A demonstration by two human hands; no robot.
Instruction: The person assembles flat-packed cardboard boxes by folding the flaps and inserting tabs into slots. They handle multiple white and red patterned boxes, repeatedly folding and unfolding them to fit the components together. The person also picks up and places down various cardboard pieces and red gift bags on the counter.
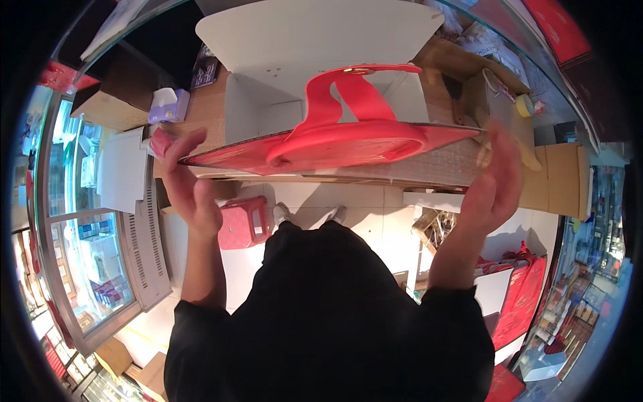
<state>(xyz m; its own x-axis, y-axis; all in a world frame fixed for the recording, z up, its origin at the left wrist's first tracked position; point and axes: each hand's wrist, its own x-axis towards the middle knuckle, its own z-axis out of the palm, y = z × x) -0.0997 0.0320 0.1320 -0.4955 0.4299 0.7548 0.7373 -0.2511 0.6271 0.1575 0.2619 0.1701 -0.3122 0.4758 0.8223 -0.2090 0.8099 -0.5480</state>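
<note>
A flat red panel (241, 155) with a raised oval and a broad red ribbon (321, 100) stands tilted in front of me, edge toward me. My left hand (191, 187) is at its left corner, fingers curving behind the edge and thumb below. At the opposite corner my right hand (494, 181) presses its palm side to the edge, its fingers smeared by motion. The panel is held between both hands. Just behind it sits an open white box (254, 100), its lid (315, 33) raised away from me; the panel hides part of the box.
The wooden counter (207, 114) bears a purple tissue pack (169, 105) and a tape roll (524, 105). Cardboard boxes (559, 171) flank the right side. A red stool (242, 222) stands on the floor below. Glass display cases (100, 261) line both sides; red bags (519, 295) lean at lower right.
</note>
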